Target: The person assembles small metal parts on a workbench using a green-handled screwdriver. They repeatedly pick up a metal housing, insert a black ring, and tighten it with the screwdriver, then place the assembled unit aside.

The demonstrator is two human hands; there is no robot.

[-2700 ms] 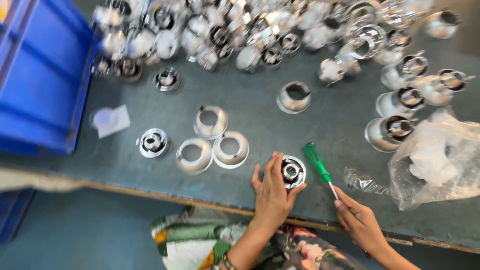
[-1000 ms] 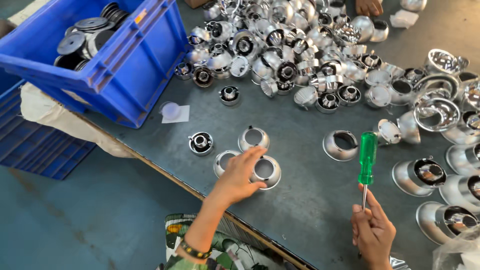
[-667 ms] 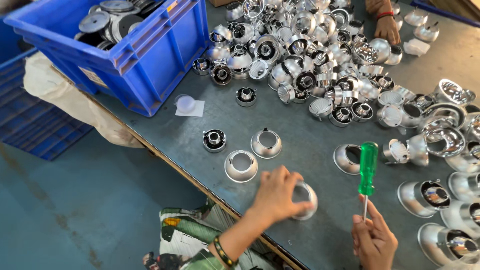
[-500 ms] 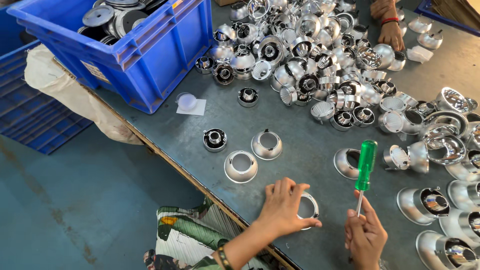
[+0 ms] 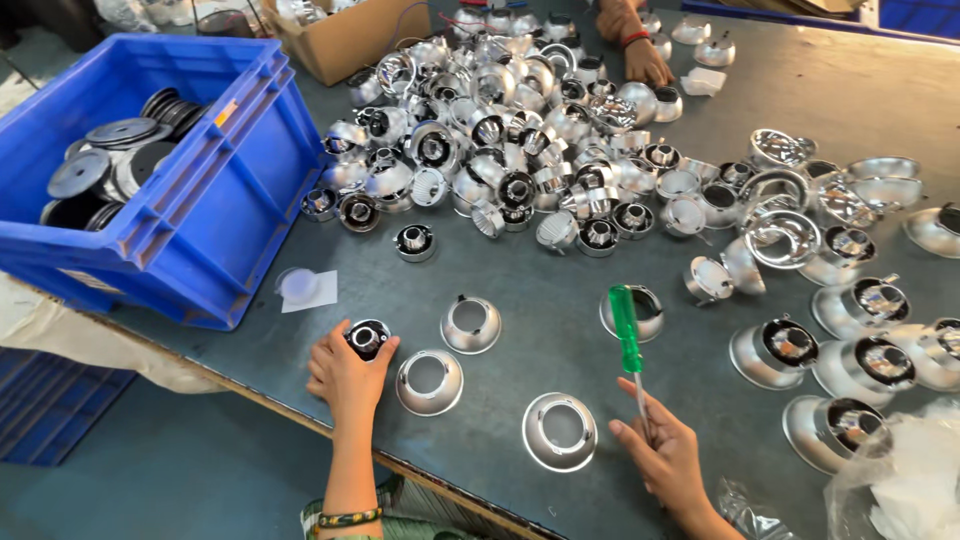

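Left hand [image 5: 345, 375]: lower left of centre, fingers curled round a small black-centred socket part [image 5: 367, 338], gripping it against the grey table [image 5: 560, 290].
Right hand [image 5: 668, 455]: lower right, fingers closed on the shaft of a green-handled screwdriver [image 5: 626, 327], held upright, tip hidden in the hand.
Change: half a second ago the left hand sat on a silver reflector cup [image 5: 560, 430] at lower centre; that cup now lies alone, mouth up, and the hand has crossed left to the socket part.
Reading: cup set down, next piece being fetched, likely for joining.
Nearby: two more cups [image 5: 430, 381] just right of the left hand.
Surroundings: blue crate [image 5: 200, 230] upper left; heap of parts [image 5: 520, 130] upper centre; another person's hand [image 5: 640, 55] at the top edge.
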